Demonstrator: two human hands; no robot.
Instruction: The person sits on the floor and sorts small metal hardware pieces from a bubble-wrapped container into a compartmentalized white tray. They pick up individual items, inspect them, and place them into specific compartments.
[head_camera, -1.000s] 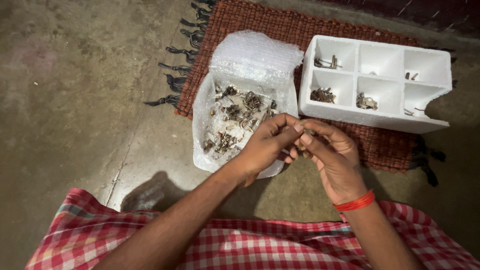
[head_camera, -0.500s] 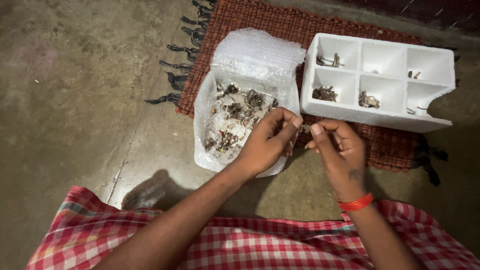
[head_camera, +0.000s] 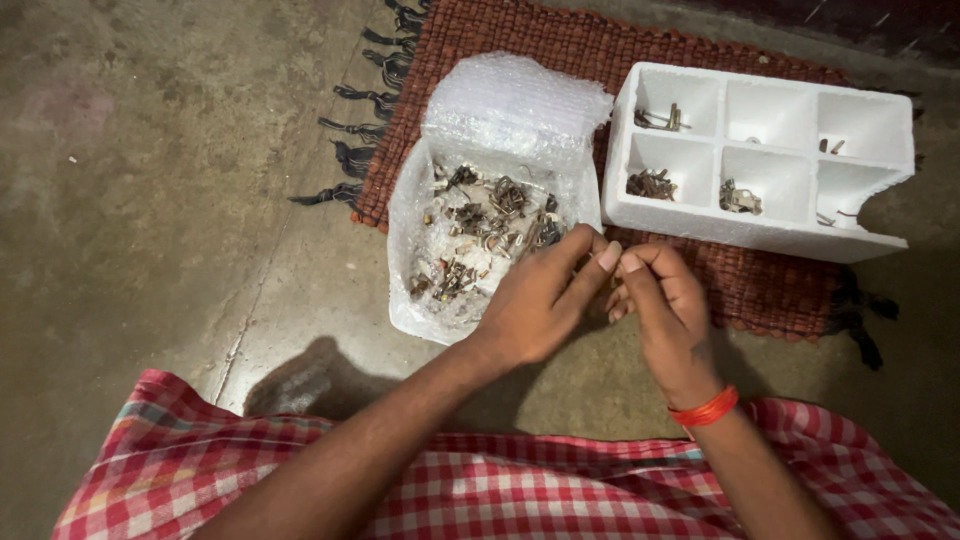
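Note:
My left hand and my right hand meet fingertip to fingertip just above the floor, in front of a bubble-wrap bag. Both pinch a small metal part that the fingers almost fully hide. The bag lies open with a pile of small rusty metal parts inside, right beside my left hand's knuckles. A white foam tray with several compartments stands to the right, beyond my right hand. Some compartments hold a few sorted metal pieces.
Bag and tray rest on a reddish-brown woven mat with a dark fringe. Bare concrete floor spreads to the left. A red-and-white checked cloth covers my lap at the bottom. A red band circles my right wrist.
Both hands have dropped slightly and drawn closer together. The small part seen between the fingertips half a second ago is now covered by them.

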